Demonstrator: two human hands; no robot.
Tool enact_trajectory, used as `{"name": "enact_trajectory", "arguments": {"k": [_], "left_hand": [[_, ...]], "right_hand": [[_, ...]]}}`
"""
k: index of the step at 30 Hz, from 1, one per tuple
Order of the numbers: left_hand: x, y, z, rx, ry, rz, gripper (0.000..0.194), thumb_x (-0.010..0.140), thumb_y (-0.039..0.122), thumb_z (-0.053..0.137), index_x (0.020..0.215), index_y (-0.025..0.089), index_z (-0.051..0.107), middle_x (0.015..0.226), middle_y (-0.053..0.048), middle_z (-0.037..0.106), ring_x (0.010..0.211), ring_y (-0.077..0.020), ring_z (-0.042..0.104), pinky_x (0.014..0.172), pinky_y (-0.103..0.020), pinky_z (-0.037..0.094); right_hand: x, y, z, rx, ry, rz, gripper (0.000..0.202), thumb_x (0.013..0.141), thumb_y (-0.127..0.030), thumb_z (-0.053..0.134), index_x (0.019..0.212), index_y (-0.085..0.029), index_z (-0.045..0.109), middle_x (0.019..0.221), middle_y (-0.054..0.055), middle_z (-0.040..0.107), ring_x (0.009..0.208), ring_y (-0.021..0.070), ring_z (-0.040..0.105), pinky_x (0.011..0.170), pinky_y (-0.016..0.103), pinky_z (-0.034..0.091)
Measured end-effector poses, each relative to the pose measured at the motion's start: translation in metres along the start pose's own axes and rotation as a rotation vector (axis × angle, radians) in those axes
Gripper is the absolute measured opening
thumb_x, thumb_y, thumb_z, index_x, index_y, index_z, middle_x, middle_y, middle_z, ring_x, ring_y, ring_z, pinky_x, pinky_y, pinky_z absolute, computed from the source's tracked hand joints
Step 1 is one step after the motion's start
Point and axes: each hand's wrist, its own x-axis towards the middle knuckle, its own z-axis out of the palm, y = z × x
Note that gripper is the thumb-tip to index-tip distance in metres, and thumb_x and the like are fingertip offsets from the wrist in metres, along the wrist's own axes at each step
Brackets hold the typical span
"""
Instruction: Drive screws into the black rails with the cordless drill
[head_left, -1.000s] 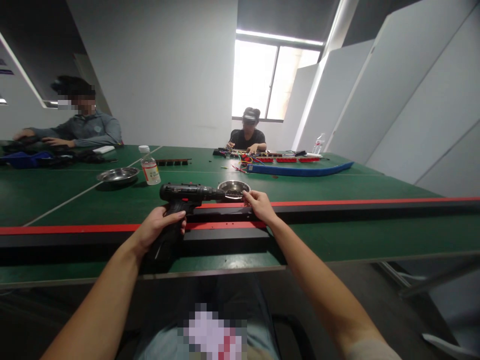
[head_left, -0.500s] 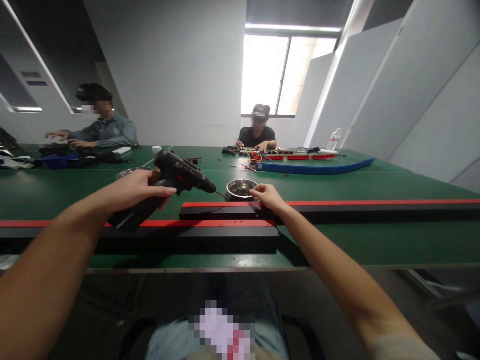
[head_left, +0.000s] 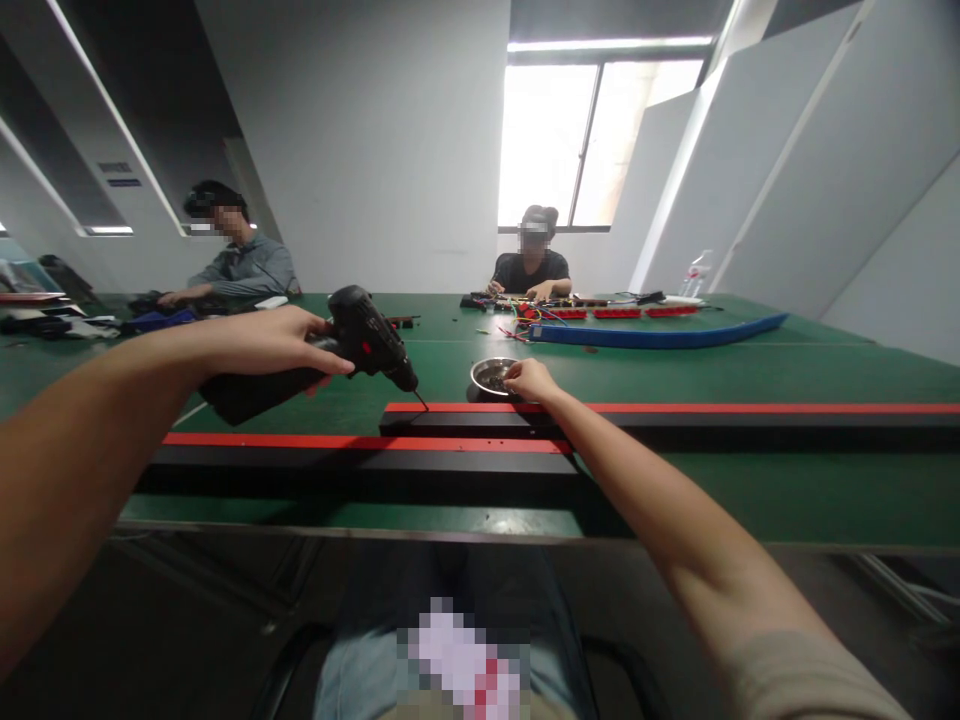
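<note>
My left hand (head_left: 289,345) is wrapped round the grip of a black cordless drill (head_left: 371,335). Its thin bit slants down to the right, with the tip by the left end of the farther red-topped black bar (head_left: 720,410). At the rim of a round metal bowl (head_left: 484,385) is my right hand (head_left: 534,380), its fingers pinched together over the small dark pieces inside. Whether something sits between those fingertips cannot be made out. A second red-topped black bar (head_left: 375,458) lies nearer to me, with small holes near its right end.
Behind the bowl a long blue curved strip (head_left: 660,333) lies on the green table (head_left: 750,490), beside coloured wires and red parts (head_left: 585,313). Two people sit across the table. A plastic bottle (head_left: 696,275) stands at the back right.
The drill has turned to point more steeply down, its bit now by the farther bar's end. My right fingers have gone further over the bowl. The whole view has shifted slightly.
</note>
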Motion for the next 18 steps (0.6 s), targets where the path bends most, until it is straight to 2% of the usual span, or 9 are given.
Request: {"name": "enact_trajectory", "arguments": {"k": [2, 4, 7, 9, 10, 11, 14, 18], "left_hand": [[0.007, 0.013, -0.006, 0.273, -0.143, 0.022, 0.061, 0.075, 0.057, 0.076, 0.105, 0.003, 0.071, 0.076, -0.005, 0.070, 0.069, -0.0179, 0.065, 0.063, -0.020, 0.042], [0.016, 0.029, -0.007, 0.442, -0.117, 0.087, 0.062, 0.078, 0.056, 0.073, 0.108, 0.002, 0.070, 0.077, -0.006, 0.070, 0.068, -0.0174, 0.064, 0.067, -0.022, 0.041], [0.024, 0.055, 0.004, 0.636, 0.008, 0.123, 0.044, 0.074, 0.045, 0.078, 0.099, 0.010, 0.074, 0.077, -0.009, 0.068, 0.070, -0.0209, 0.064, 0.070, -0.028, 0.041], [0.023, 0.071, 0.017, 0.687, 0.138, 0.212, 0.047, 0.069, 0.046, 0.082, 0.103, 0.015, 0.073, 0.085, -0.012, 0.070, 0.084, -0.0275, 0.066, 0.078, -0.034, 0.042], [0.022, 0.077, 0.024, 0.722, 0.195, 0.200, 0.050, 0.064, 0.044, 0.086, 0.101, 0.013, 0.073, 0.086, -0.014, 0.070, 0.089, -0.0318, 0.066, 0.082, -0.038, 0.042], [0.020, 0.083, 0.030, 0.749, 0.228, 0.198, 0.047, 0.066, 0.042, 0.085, 0.099, 0.011, 0.072, 0.088, -0.017, 0.070, 0.093, -0.0346, 0.066, 0.085, -0.041, 0.041], [0.015, 0.092, 0.041, 0.790, 0.271, 0.212, 0.034, 0.078, 0.032, 0.076, 0.099, 0.007, 0.070, 0.093, -0.022, 0.070, 0.098, -0.0383, 0.065, 0.086, -0.044, 0.040], [0.021, 0.088, 0.040, 0.747, 0.267, 0.246, 0.031, 0.075, 0.030, 0.077, 0.094, 0.007, 0.067, 0.094, -0.022, 0.069, 0.103, -0.0408, 0.064, 0.088, -0.044, 0.040]], "right_hand": [[-0.001, -0.004, 0.000, 0.003, -0.004, -0.027, 0.009, 0.073, -0.019, 0.073, 0.078, -0.017, 0.080, 0.072, 0.008, 0.073, 0.063, 0.0184, 0.062, 0.060, 0.026, 0.041], [0.000, -0.007, -0.001, -0.019, -0.017, -0.033, 0.010, 0.074, -0.018, 0.071, 0.078, -0.017, 0.080, 0.071, 0.007, 0.073, 0.062, 0.0181, 0.061, 0.058, 0.026, 0.041], [0.004, -0.009, -0.002, -0.057, -0.026, 0.018, 0.014, 0.074, -0.016, 0.070, 0.082, -0.017, 0.082, 0.073, 0.008, 0.074, 0.061, 0.0181, 0.062, 0.057, 0.026, 0.041], [0.007, -0.008, -0.002, -0.080, -0.030, 0.054, 0.015, 0.074, -0.016, 0.071, 0.084, -0.018, 0.082, 0.077, 0.009, 0.075, 0.063, 0.0185, 0.063, 0.059, 0.026, 0.041], [0.008, -0.006, -0.001, -0.098, -0.031, 0.063, 0.014, 0.075, -0.017, 0.071, 0.084, -0.019, 0.082, 0.078, 0.009, 0.075, 0.065, 0.0189, 0.064, 0.060, 0.026, 0.042], [0.008, -0.005, 0.000, -0.124, -0.034, 0.067, 0.013, 0.076, -0.018, 0.070, 0.082, -0.019, 0.081, 0.078, 0.009, 0.074, 0.068, 0.0196, 0.065, 0.062, 0.026, 0.043], [0.008, -0.001, 0.002, -0.202, -0.054, 0.062, 0.011, 0.078, -0.019, 0.069, 0.078, -0.019, 0.080, 0.078, 0.011, 0.074, 0.075, 0.0220, 0.067, 0.067, 0.026, 0.044], [0.009, -0.001, 0.001, -0.128, -0.041, 0.096, 0.003, 0.075, -0.018, 0.075, 0.074, -0.017, 0.077, 0.074, 0.014, 0.072, 0.078, 0.0255, 0.068, 0.068, 0.028, 0.044]]}}
